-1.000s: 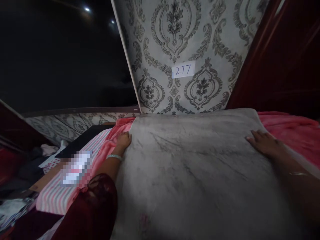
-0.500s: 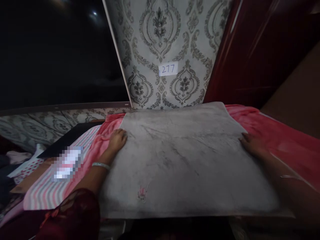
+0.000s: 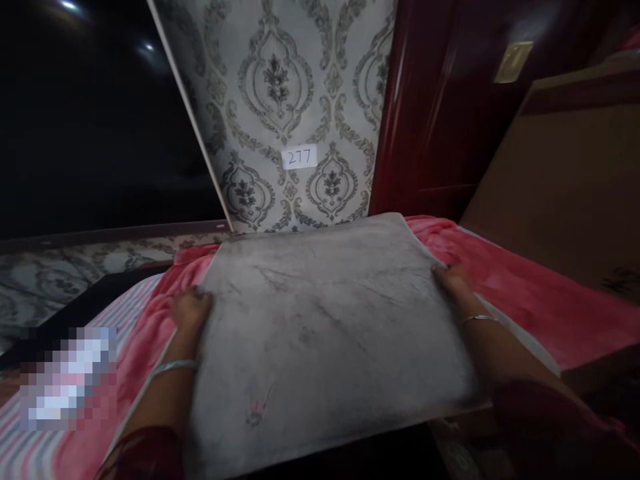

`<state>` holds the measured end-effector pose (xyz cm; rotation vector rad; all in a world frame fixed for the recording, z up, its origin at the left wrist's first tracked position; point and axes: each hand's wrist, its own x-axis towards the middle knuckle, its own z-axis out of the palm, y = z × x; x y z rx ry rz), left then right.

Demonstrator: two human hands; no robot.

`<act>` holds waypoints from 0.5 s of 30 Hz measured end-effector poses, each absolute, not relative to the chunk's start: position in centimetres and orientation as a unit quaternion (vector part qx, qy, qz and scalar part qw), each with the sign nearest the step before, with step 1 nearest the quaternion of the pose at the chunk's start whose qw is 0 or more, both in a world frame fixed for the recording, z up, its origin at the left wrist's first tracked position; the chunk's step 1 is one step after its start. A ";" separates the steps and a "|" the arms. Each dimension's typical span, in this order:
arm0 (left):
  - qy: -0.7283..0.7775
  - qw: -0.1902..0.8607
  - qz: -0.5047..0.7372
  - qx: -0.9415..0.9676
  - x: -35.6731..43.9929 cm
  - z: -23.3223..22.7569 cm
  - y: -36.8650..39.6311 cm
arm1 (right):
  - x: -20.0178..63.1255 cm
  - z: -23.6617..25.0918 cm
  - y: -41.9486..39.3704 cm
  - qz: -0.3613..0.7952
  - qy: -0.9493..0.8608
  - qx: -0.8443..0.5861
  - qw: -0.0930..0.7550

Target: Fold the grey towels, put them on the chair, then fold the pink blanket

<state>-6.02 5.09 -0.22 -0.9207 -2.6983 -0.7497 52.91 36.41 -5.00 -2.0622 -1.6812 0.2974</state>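
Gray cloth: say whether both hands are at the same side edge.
No: the left hand and right hand are at opposite side edges of the gray cloth.

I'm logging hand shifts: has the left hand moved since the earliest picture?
Yes: judged against the wall's black screen, the left hand now sits lower in view, farther from the screen's bottom edge.

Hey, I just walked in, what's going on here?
A person's left hand is at the left edge of a grey, rectangular, soft-looking cloth, and the right hand is at its right edge. The cloth lies spread out, with pink plush fabric showing on both sides. Whether either hand grips it is unclear.
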 end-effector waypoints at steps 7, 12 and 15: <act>-0.858 -0.059 -0.454 -0.234 -9.0 1.5 5.6 | 52.6 -2.9 38.3 0.182 -0.582 -0.743 0.275; -0.805 -0.143 -0.488 -0.305 -8.8 1.9 5.9 | 51.9 -3.0 37.7 0.204 -0.603 -0.701 0.322; -0.780 -0.141 -0.512 -0.332 -8.3 1.3 5.4 | 52.0 -4.0 36.5 0.224 -0.604 -0.653 0.397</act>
